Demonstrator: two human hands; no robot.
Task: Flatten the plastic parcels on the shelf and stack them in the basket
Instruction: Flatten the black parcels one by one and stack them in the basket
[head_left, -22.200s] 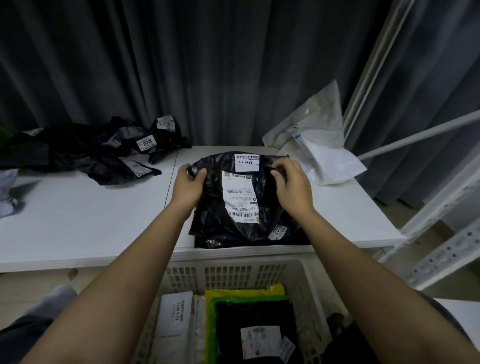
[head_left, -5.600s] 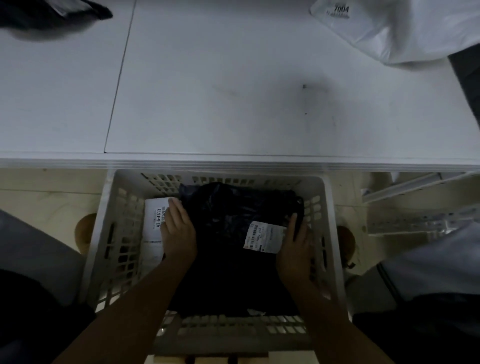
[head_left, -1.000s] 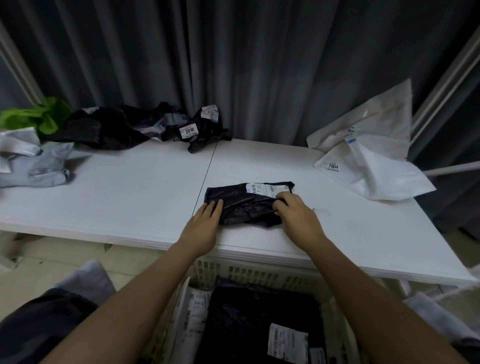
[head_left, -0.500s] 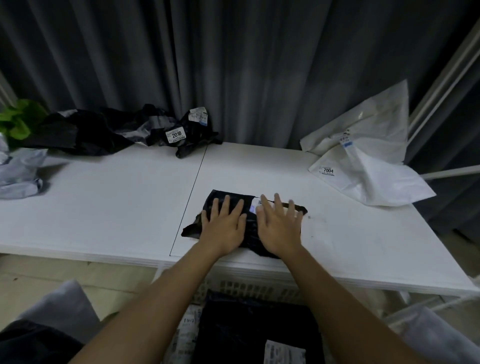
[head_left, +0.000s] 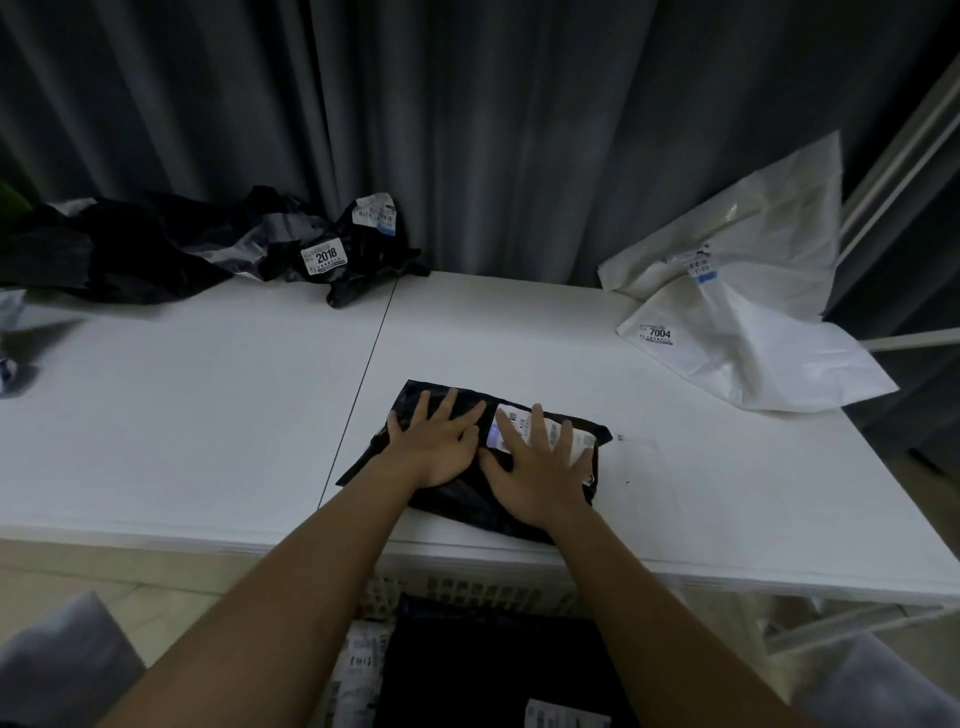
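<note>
A small black plastic parcel (head_left: 467, 501) with a white label lies near the front edge of the white shelf (head_left: 208, 415). My left hand (head_left: 439, 447) presses flat on its left half, fingers spread. My right hand (head_left: 535, 467) presses flat beside it, fingers spread over the label. Below the shelf edge stands the white basket (head_left: 467, 590), with a black parcel (head_left: 488, 670) on top and white labelled parcels at its left.
A heap of crumpled black parcels (head_left: 218, 249), one labelled 2018, lies at the back left against the grey curtain. White parcels (head_left: 743, 312), one labelled 7004, sit at the back right. A white rack frame (head_left: 883, 156) rises on the right.
My hands went from holding the parcel's ends to lying flat side by side on top of it. In the last half second they have hardly shifted.
</note>
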